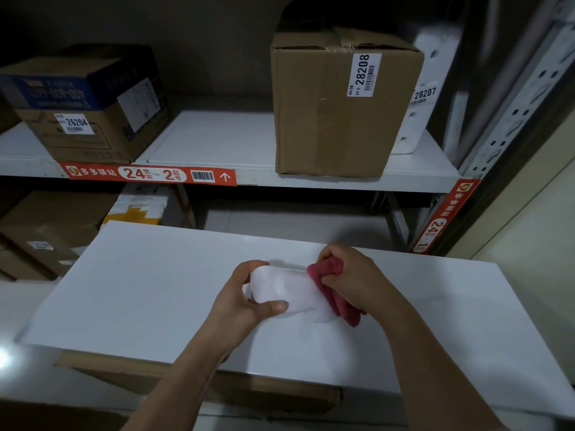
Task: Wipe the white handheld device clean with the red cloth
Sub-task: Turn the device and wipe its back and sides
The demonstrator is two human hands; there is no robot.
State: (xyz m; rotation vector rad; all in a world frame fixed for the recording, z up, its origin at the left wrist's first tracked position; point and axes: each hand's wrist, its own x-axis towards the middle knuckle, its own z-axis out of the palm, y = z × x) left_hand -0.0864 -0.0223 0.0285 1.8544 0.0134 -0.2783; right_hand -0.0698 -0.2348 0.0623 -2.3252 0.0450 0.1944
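So from where I stood, the left hand [245, 293] was wrapped around the near end of the white handheld device [284, 290], thumb on top and fingers curled behind, holding it just over the white worktop [140, 290]. The right hand [354, 281] had the red cloth [333, 290] bunched up in its fingers and pressed against the device's far end. Behind them the shelf [217, 141] carried a brown box tagged 28208 [339, 104] and another tagged 26204 [84, 107]
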